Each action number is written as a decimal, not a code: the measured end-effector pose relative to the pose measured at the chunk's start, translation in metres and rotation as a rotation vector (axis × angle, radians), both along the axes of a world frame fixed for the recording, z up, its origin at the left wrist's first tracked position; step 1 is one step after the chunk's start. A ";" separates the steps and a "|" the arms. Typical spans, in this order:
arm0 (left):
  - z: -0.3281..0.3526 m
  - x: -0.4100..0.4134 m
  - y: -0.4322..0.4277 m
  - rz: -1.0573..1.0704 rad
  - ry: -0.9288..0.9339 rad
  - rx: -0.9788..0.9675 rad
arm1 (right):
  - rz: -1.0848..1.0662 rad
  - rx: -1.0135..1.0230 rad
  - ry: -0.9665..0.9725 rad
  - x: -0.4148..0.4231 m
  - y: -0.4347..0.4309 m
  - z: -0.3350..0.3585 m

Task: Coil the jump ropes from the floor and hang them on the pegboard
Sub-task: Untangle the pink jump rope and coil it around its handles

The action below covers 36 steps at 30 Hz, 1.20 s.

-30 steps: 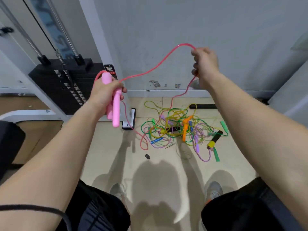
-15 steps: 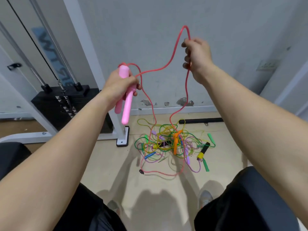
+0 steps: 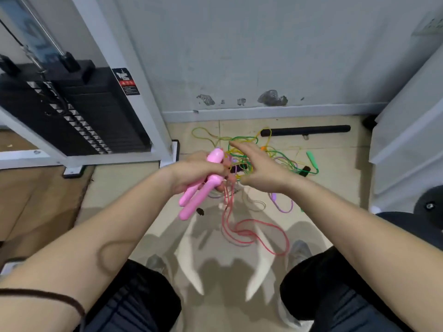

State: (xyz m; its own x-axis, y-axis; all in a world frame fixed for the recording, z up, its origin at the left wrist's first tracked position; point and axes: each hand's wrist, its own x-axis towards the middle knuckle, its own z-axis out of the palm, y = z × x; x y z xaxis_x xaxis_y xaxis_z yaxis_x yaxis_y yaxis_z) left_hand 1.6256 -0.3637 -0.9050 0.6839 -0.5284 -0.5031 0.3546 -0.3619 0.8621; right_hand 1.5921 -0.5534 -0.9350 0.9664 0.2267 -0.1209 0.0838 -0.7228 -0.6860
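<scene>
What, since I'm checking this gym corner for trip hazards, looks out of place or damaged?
Coloured jump ropes lie tangled on the floor by the wall, a red cord trails in loops between the shoes, and paint is chipped above the baseboard.

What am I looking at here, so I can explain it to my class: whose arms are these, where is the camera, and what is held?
There is no machine: these are a person's two bare arms. Every picture comes from one camera worn on the head, looking forward and down, so you see what the person sees. The left hand grips the two pink handles of a jump rope; its cord hangs down and loops on the floor. The right hand is open, fingers straight, close beside the left. Farther off on the floor lies a tangle of green, yellow and purple ropes. The black weight stack at the left is gym equipment. No pegboard is in view.
</scene>
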 end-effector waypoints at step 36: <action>-0.013 0.032 0.047 -0.042 -0.104 0.135 | -0.186 0.220 0.113 0.028 -0.031 -0.021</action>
State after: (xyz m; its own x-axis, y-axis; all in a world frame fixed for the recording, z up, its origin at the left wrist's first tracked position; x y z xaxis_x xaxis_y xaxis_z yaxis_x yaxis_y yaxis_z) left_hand 1.6580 -0.3168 -0.9176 0.7146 -0.4898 -0.4994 0.2487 -0.4894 0.8359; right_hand 1.6200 -0.5844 -0.9556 0.9771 0.0795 -0.1973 -0.1217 -0.5520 -0.8249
